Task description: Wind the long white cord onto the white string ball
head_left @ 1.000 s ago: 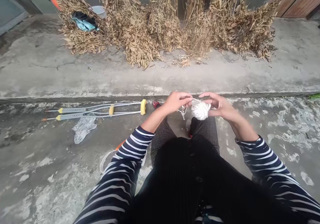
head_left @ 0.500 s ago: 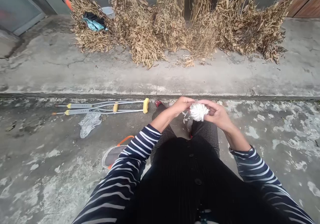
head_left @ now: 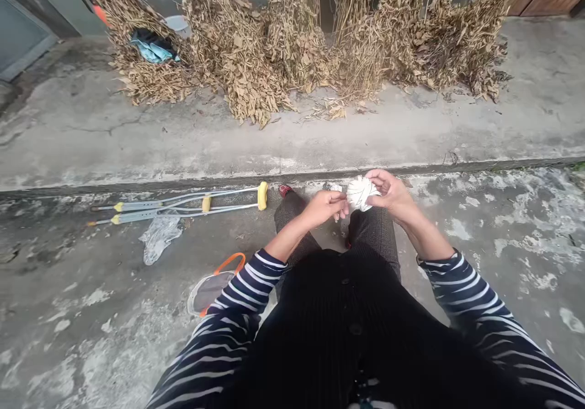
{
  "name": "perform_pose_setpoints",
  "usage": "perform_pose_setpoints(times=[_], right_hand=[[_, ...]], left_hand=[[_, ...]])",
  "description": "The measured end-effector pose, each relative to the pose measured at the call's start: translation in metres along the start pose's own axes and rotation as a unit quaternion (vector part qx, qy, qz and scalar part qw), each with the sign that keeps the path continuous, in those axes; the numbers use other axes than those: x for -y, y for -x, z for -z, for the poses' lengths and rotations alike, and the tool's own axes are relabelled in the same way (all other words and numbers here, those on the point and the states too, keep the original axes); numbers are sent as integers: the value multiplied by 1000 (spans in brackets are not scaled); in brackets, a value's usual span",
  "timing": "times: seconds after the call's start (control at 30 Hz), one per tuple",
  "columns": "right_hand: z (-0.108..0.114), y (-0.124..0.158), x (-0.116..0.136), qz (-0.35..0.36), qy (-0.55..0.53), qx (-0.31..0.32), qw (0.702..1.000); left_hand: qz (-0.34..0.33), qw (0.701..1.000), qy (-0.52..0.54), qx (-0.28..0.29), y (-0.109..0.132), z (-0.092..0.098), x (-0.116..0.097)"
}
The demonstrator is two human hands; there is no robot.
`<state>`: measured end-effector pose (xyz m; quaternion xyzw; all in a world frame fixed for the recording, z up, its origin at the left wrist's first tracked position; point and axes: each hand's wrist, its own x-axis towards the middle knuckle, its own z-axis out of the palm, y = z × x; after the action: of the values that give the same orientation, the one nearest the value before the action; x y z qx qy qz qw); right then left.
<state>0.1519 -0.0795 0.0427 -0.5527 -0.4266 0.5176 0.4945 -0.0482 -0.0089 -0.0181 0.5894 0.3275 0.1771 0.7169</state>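
I sit on a concrete floor with my legs stretched out. My right hand (head_left: 392, 194) is closed around a white ball of string (head_left: 359, 192), held above my knees. My left hand (head_left: 325, 206) sits just left of and below the ball, its fingers pinched on the loose strand that leads to it. Both forearms wear dark sleeves with white stripes.
A pair of grey crutches with yellow pads (head_left: 183, 205) lies on the ground to my left, with a crumpled clear plastic bag (head_left: 158, 237) beside it. An orange-rimmed sieve (head_left: 212, 284) sits by my left hip. Bundles of dry stalks (head_left: 292, 43) lean against the far wall beyond a low concrete step (head_left: 183, 180).
My left hand has dropped from the top of the ball to its lower left side. My right hand has turned the ball and lifted it slightly.
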Motion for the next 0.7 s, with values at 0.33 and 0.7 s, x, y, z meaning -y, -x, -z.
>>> perform_pose_setpoints(times=[0.33, 0.7], right_hand=[[-4, -35, -16, 67, 36, -183, 980], [-10, -20, -13, -58, 0, -58, 997]], left_hand=[[-40, 997, 26, -67, 6, -18, -5], [-44, 998, 6, -47, 0, -15, -17]])
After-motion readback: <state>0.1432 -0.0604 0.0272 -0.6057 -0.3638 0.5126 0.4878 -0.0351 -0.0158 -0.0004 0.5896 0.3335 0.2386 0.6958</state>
